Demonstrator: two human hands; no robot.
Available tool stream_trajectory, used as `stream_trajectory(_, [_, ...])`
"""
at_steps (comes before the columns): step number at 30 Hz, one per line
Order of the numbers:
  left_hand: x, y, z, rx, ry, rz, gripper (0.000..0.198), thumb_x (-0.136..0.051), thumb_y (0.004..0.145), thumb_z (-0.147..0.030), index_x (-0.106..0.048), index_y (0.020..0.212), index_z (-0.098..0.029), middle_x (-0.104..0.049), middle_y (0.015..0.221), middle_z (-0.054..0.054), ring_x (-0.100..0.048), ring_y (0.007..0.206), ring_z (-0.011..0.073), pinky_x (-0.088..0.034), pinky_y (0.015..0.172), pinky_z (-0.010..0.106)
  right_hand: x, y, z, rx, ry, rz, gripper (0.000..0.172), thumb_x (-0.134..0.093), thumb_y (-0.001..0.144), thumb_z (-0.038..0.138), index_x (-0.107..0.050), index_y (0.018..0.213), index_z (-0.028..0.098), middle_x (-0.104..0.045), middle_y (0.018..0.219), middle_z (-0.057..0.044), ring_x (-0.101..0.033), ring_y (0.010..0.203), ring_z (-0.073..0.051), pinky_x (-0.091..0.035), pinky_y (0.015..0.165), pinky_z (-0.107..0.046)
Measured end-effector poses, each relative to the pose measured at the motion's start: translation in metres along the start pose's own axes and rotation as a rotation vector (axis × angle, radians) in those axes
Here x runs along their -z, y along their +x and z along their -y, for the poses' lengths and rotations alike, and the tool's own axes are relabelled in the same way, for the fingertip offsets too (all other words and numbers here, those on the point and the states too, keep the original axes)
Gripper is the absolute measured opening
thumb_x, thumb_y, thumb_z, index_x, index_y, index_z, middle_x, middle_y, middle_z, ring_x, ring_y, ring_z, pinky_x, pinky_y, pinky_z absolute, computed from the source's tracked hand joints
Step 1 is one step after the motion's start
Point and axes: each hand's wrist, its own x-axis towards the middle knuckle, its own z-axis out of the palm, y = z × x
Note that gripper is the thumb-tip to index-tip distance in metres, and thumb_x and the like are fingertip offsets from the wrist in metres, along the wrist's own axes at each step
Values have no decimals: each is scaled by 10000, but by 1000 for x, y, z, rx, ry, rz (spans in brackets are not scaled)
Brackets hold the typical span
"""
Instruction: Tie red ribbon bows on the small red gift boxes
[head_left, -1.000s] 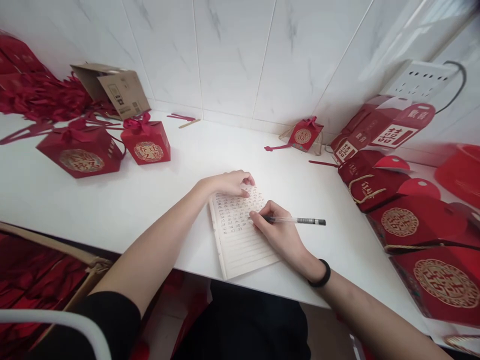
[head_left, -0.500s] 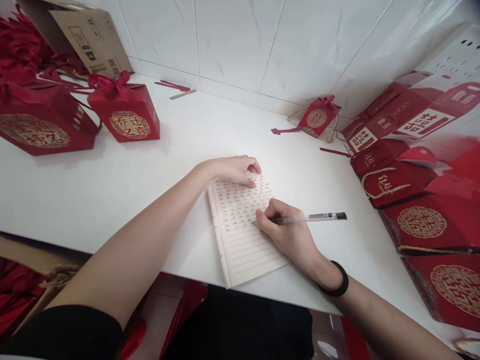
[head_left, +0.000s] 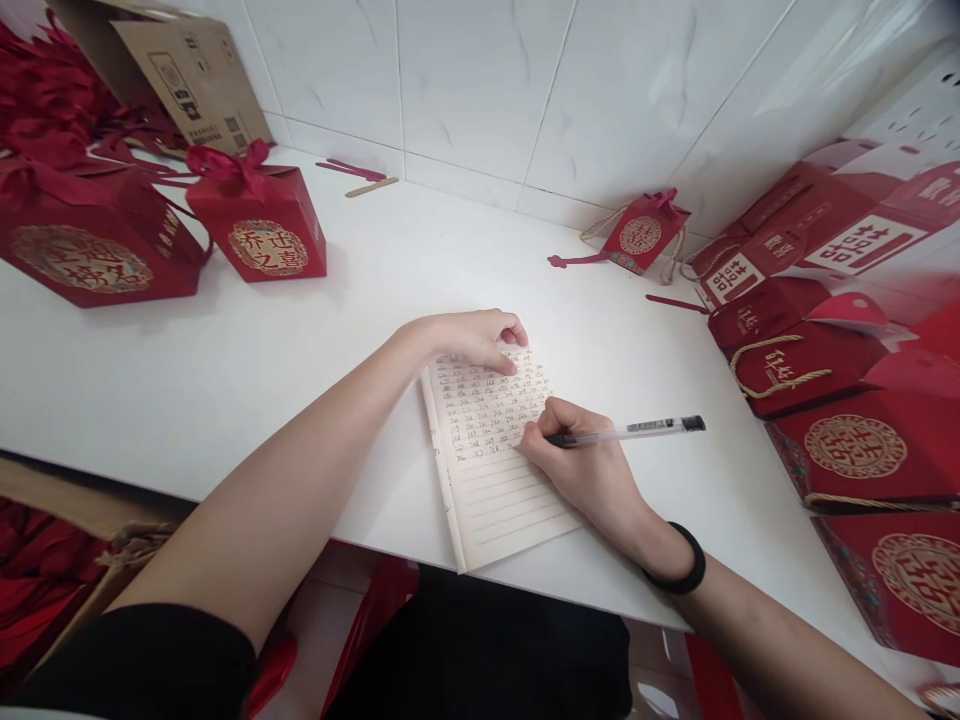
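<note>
A lined notebook [head_left: 510, 505] lies on the white table, its upper rows filled with handwritten numbers and its lower lines blank. My left hand [head_left: 480, 338] rests over the notebook's top edge, thumb apart from the loosely bent fingers, holding nothing. In my right hand [head_left: 581, 455] is a clear-barrelled pen with a dark grip and cap end [head_left: 652, 427], pinched between thumb and fingers. Its tip meets the page at the end of the last written row. A black band [head_left: 686, 560] circles my right wrist.
Red gift boxes with ribbon bows [head_left: 274, 225] stand at the left, near a cardboard box [head_left: 199, 85]. A small red box [head_left: 643, 232] sits by the tiled wall. Several red boxes and bags [head_left: 855, 445] line the right side. Thin sticks [head_left: 371, 187] lie at the back.
The pen tip has moved slightly right along the last row, and another number shows there. My left hand stays on the notebook. The whole view has shifted a little.
</note>
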Motion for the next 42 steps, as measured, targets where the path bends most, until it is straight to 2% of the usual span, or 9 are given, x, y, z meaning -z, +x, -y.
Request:
stream_trajectory(12, [-1,1,4,-10,-2,12,621,-595,620,-462,-481,1191,-246,-486,1293,37,-483,1116,212,-403,876,283,0,-1,0,5,-29,-27,280,-480,720,230,-264,545,198,-267,500,60,-243,488,-82,-221,445,-212])
stream_trajectory(16, [0,0,2,-10,6,19,628,-592,630,-460,-476,1203,-230,-490,1291,46,-484,1123,217,-403,886,286,1,-1,1,-13,68,-19,276,-500,683,196,-276,522,193,-280,482,65,-244,470,-71,-209,433,-206])
stream_trajectory(22, [-4,1,4,-26,-10,-42,559,-633,622,-405,-526,1138,-221,-546,1237,51,-528,1100,229,-429,880,299,21,17,-7,-160,593,-253,370,-578,743,275,-269,551,202,-343,435,74,-274,382,-54,-191,362,-183])
stream_trajectory(26, [-5,-2,4,-48,-51,-86,469,-637,629,-336,-580,1074,-201,-591,1175,71,-555,1074,245,-440,906,329,41,41,-30,-193,544,-444,371,-627,739,412,-366,593,193,-409,471,59,-314,368,-50,-189,331,-156])
stream_trajectory(30, [-9,-12,-2,-34,17,-152,355,-577,708,-412,-620,1004,-221,-656,1063,51,-612,970,224,-493,820,311,55,63,-53,-282,478,-451,409,-623,686,569,-524,727,174,-459,484,38,-325,336,-58,-200,295,-153])
stream_trajectory(33, [-12,-17,-3,-1,30,-266,293,-462,800,-413,-618,991,-253,-685,1016,11,-642,892,185,-523,753,284,60,70,-61,-259,426,-442,510,-588,663,650,-567,805,161,-503,489,14,-336,313,-70,-208,281,-168])
stream_trajectory(36, [-1,-19,2,114,82,-471,269,-435,825,-356,-602,1012,-258,-680,1027,14,-640,881,177,-521,751,282,61,71,-64,-240,415,-413,527,-571,654,676,-560,770,162,-506,470,5,-353,307,-79,-218,283,-174])
stream_trajectory(39, [31,-30,10,263,177,-701,304,-440,824,-317,-546,1094,-225,-619,1131,71,-575,1040,224,-457,886,347,59,72,-67,-220,397,-373,498,-567,663,662,-539,711,168,-489,445,6,-359,307,-87,-220,286,-181])
stream_trajectory(42, [70,-53,21,417,269,-968,480,-427,828,-332,-365,1262,-137,-375,1372,194,-291,1306,353,-253,1024,531,57,73,-67,-200,376,-344,466,-552,690,637,-533,698,171,-491,447,5,-371,317,-91,-234,293,-186])
